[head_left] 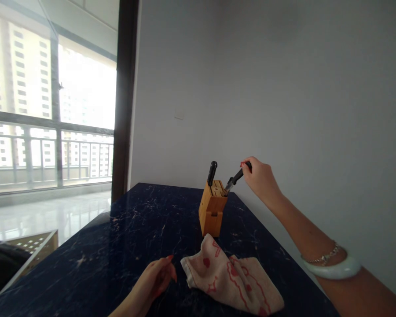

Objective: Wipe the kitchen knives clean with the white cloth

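Note:
A wooden knife block (212, 210) stands on the far part of a dark blue marble table (125, 237). One black-handled knife (212, 172) sits upright in it. My right hand (260, 177) is closed on the black handle of a second knife (235, 179), whose blade is partly inside a slot at the block's top right. My left hand (154, 278) rests on the table near the front edge, fingers loosely curled, holding nothing. Just to its right lies a crumpled white cloth with red print (232, 278).
A grey wall runs along the table's right and far sides. At the left a large window and balcony railing (49, 141) show buildings outside. A pale perforated box (29, 248) stands low at the left, beside the table.

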`<state>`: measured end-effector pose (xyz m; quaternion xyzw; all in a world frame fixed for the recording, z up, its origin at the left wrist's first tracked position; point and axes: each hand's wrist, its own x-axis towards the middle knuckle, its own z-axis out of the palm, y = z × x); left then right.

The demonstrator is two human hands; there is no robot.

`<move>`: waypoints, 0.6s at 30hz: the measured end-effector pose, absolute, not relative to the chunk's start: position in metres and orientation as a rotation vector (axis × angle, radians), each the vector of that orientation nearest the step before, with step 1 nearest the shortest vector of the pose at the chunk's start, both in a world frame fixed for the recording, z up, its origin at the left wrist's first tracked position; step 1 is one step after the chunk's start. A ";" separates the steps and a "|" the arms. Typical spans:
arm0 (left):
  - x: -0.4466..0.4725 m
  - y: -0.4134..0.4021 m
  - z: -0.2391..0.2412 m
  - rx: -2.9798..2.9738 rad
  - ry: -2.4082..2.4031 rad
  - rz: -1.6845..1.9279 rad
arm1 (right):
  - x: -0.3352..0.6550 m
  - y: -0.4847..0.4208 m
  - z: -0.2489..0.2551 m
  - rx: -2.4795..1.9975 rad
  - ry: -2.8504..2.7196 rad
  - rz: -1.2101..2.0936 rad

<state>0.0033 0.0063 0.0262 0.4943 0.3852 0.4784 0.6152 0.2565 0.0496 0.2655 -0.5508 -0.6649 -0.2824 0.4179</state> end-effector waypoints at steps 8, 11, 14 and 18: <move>0.002 0.007 0.024 1.136 0.875 1.093 | 0.225 0.082 0.265 -1.502 -1.797 -0.916; 0.002 0.008 0.024 1.131 0.859 1.087 | 0.224 0.089 0.262 -1.502 -1.861 -0.897; 0.003 0.010 0.022 1.138 0.857 1.075 | 0.228 0.091 0.257 -1.524 -1.886 -0.866; 0.003 0.011 0.018 1.146 0.850 1.084 | 0.238 0.087 0.253 -1.587 -1.803 -0.643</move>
